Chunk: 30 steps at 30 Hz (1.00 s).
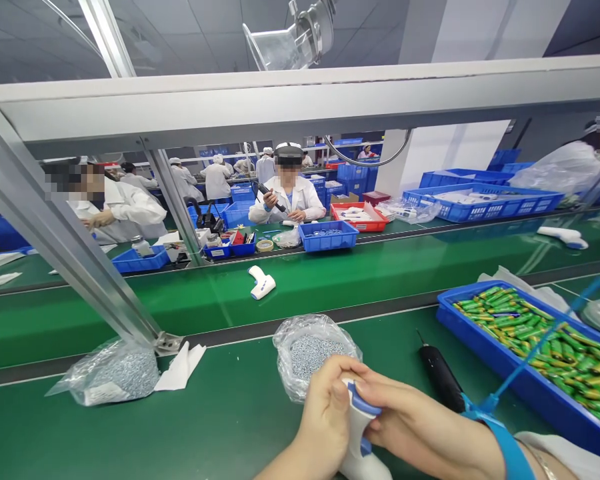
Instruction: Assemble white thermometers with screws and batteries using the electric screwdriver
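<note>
My left hand (325,417) is wrapped round a white and blue handheld thermometer (357,433) near the bottom edge. My right hand (405,420) pinches the blue top of the same thermometer from the right, a blue wrist strap (500,437) on that arm. Just beyond my hands lies an open plastic bag of small silver screws (313,353). A black electric screwdriver (440,377) rests on the green bench to the right of my hands.
A blue tray of green batteries (530,333) stands at the right. Another bag of screws (113,373) and a white paper lie at the left by a slanted metal strut (70,260). A white thermometer (261,282) lies on the conveyor belt. Workers in white coats sit opposite.
</note>
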Tool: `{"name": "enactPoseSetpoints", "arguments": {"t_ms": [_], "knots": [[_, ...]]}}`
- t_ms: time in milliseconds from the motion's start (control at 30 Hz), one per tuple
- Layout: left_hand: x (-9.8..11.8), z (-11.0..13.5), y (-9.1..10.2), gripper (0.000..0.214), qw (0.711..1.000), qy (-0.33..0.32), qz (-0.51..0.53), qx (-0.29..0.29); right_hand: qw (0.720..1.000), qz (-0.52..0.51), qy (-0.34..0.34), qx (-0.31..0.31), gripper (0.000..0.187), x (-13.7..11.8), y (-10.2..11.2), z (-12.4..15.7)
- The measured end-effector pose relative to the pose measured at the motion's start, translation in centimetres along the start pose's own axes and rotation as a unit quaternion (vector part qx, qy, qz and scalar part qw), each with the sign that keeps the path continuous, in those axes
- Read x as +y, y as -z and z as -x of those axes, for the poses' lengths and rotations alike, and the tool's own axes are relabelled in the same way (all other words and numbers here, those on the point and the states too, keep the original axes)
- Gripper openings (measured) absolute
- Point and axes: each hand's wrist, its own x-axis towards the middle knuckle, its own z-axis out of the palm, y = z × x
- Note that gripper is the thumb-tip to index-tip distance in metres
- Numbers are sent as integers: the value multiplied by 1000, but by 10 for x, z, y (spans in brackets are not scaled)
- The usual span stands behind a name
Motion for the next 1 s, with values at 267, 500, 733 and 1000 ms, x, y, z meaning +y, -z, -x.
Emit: {"name": "enactPoseSetpoints", "arguments": {"t_ms": [267, 500, 733, 1000], "knots": [[1, 2, -1, 68, 998, 21, -46, 25, 992, -73, 44, -97, 42, 9, 9, 0], [-5, -2, -3, 83, 991, 93, -81, 43, 963, 260, 58, 47, 69, 12, 13, 0], [-17, -31, 5, 79, 990, 117, 2, 79, 757, 603, 229, 102, 31, -27, 49, -28], [-40, -53, 63, 39, 899, -74, -425, 76, 766, 537, 206, 286, 31, -77, 138, -70]]}}
